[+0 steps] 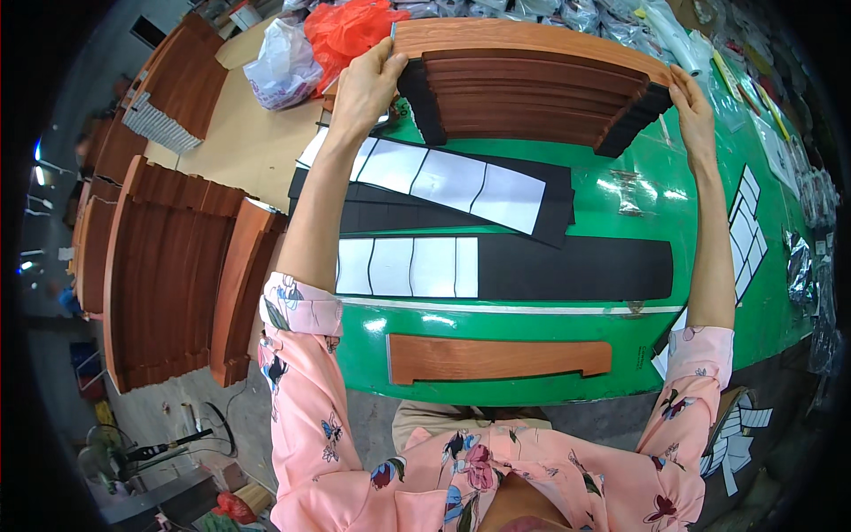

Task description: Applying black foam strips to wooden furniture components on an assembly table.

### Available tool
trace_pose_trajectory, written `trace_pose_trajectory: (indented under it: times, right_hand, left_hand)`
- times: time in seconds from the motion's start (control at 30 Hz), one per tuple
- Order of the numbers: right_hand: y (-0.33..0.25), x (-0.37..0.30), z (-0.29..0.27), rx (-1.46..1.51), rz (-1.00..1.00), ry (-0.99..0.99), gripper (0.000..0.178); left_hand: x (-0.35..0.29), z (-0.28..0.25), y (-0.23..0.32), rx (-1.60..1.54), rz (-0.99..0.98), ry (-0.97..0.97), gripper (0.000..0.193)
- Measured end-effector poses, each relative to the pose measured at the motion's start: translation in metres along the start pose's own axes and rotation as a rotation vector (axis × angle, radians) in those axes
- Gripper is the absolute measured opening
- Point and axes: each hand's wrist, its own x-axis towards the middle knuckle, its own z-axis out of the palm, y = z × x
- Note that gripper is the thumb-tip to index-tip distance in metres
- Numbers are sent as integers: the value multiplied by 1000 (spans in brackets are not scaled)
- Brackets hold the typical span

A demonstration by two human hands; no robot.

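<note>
Both arms reach out to the far side of a green table (pixel 656 346). There, a stack of reddish-brown wood-grain panels (pixel 532 97) stands with black strips along its two ends. My left hand (pixel 368 89) is closed round the left end of the lighter, topmost wood-grain panel (pixel 532 40). My right hand (pixel 694 111) grips the same panel's right end, fingers at its edge. A single notched wood-grain panel (pixel 496 358) lies near the front edge. Between it and the stack are black foam sheets (pixel 576 266) bearing white backing pieces (pixel 443 182).
More stacked brown panels (pixel 168 275) stand at the left. A white plastic bag (pixel 282 66) and a red bag (pixel 350 35) sit by the far left corner. Clear-wrapped packages (pixel 576 13) line the back. White-backed strips (pixel 747 230) lie at the right edge.
</note>
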Motion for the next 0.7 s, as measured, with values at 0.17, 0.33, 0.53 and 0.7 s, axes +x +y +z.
trace_pose_trajectory:
  times: [0.17,0.33,0.53,0.7]
  right_hand:
    - [17,9,2,-68,-73,-47,41]
    - [-9,-6,-19,-211,-162,-96,57]
    - [-25,-195,-44,-91,189,-103,46]
    - [-25,-354,-84,-113,496,-283,36]
  left_hand:
    - [5,-9,-7,258,89,-74,47]
    - [-9,-22,3,391,332,-14,30]
    - [-198,-54,-57,258,322,-156,35]
    - [-354,-52,-75,111,-252,-239,29]
